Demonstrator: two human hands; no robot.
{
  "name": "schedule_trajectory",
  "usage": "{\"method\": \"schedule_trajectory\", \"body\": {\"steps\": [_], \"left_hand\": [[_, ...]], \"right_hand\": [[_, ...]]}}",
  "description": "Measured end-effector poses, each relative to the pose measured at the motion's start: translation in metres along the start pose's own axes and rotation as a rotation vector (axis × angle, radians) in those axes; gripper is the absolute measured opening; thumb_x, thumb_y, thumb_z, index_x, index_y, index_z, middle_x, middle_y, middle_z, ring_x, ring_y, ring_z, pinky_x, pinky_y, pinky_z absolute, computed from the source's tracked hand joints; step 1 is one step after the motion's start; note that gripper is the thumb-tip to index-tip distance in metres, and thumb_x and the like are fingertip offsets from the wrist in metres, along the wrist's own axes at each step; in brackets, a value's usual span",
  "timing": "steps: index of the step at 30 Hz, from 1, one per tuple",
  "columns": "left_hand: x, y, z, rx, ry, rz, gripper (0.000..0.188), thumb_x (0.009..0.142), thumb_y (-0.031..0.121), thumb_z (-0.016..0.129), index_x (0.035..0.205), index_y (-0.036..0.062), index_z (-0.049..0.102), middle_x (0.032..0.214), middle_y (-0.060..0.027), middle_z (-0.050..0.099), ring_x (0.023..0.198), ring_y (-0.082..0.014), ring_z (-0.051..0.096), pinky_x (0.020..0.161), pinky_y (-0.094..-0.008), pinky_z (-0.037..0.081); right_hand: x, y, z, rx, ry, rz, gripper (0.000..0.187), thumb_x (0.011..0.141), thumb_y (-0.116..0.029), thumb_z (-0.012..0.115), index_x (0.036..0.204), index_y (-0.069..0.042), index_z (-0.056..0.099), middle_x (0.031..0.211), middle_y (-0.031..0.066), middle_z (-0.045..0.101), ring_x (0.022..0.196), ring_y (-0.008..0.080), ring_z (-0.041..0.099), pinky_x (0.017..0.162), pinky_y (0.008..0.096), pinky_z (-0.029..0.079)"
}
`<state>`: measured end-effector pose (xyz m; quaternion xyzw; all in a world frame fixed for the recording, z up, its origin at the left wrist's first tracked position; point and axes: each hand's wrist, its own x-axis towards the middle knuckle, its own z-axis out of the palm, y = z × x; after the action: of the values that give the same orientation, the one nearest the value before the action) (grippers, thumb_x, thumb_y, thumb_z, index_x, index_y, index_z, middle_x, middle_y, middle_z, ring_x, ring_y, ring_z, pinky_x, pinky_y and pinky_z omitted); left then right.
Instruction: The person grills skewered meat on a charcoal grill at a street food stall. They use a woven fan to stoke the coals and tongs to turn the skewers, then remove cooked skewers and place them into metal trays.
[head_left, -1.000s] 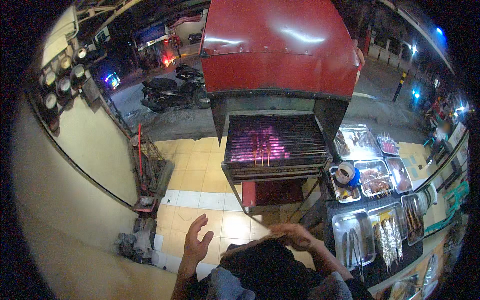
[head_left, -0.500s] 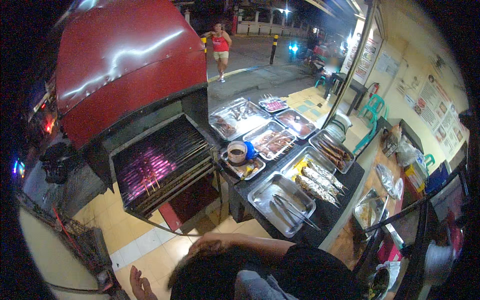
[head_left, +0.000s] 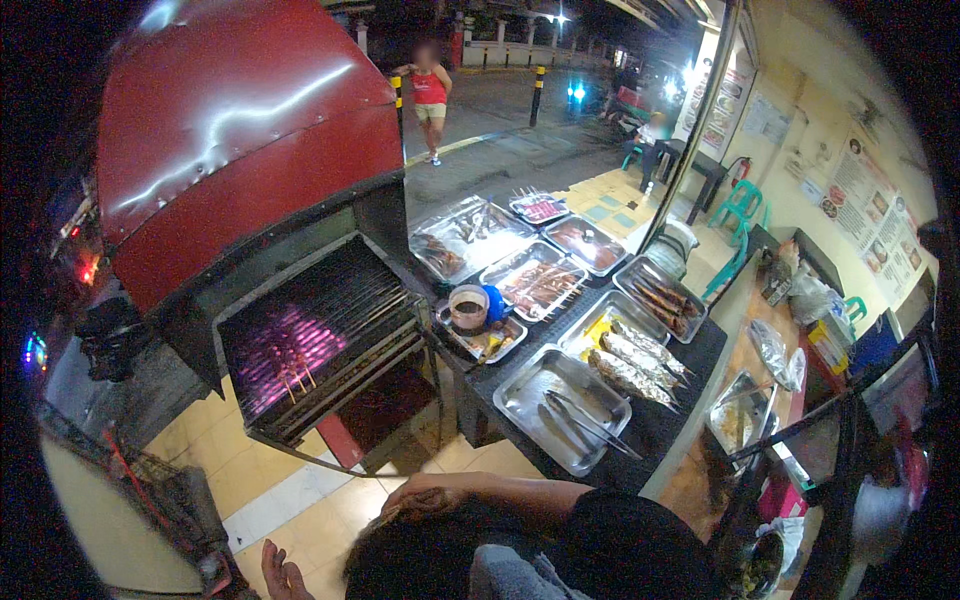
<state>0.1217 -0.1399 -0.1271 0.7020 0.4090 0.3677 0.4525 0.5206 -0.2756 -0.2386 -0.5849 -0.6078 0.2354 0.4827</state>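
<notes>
At the lower left edge my left hand point(head_left: 285, 575) shows with its fingers raised and apart, holding nothing. My right arm bends across the lower middle, and my right hand point(head_left: 412, 494) is by a dark mass at my front; its fingers are hidden. A grey towel point(head_left: 515, 575) lies against the black cloth. Beyond, several skewers point(head_left: 293, 368) rest over glowing coals on the charcoal grill point(head_left: 385, 290). Metal tongs point(head_left: 585, 422) lie in a steel tray point(head_left: 520, 405) on the dark counter, away from both hands.
Foil-wrapped fish point(head_left: 638, 358), a tray of skewered meat point(head_left: 540, 280) and a cup of dark sauce point(head_left: 468, 308) stand on the counter. A red hood point(head_left: 250, 120) covers the grill's far side. A person in a red top point(head_left: 430, 90) stands by a post.
The view has shifted slightly, so the grill and trays sit a little to the left. My hands stay in nearly the same pose.
</notes>
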Motion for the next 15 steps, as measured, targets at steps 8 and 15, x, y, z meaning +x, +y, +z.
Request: {"method": "schedule_trajectory", "body": {"steps": [8,15], "left_hand": [[0.009,-0.026,-0.007,0.051,-0.039,-0.141,0.048,0.101,0.003,0.055,0.148,0.0019,0.05,0.155,-0.0131,0.051,0.132,-0.0271,0.057,0.11,-0.0409,0.045],[0.015,-0.011,0.011,-0.022,-0.084,-0.005,0.048,0.101,0.009,0.062,0.148,0.0023,0.052,0.151,-0.013,0.055,0.131,-0.0264,0.058,0.108,-0.0393,0.046]], "right_hand": [[0.024,-0.034,-0.165,0.39,1.517,-0.103,0.023,0.102,-0.027,0.065,0.106,-0.005,0.069,0.094,0.0039,0.07,0.091,0.014,0.065,0.078,0.0296,0.054],[0.008,-0.028,-0.025,0.151,-0.254,-0.022,0.033,0.101,-0.037,0.064,0.104,-0.005,0.069,0.101,0.0078,0.07,0.1,0.0231,0.065,0.087,0.0406,0.051]]}}
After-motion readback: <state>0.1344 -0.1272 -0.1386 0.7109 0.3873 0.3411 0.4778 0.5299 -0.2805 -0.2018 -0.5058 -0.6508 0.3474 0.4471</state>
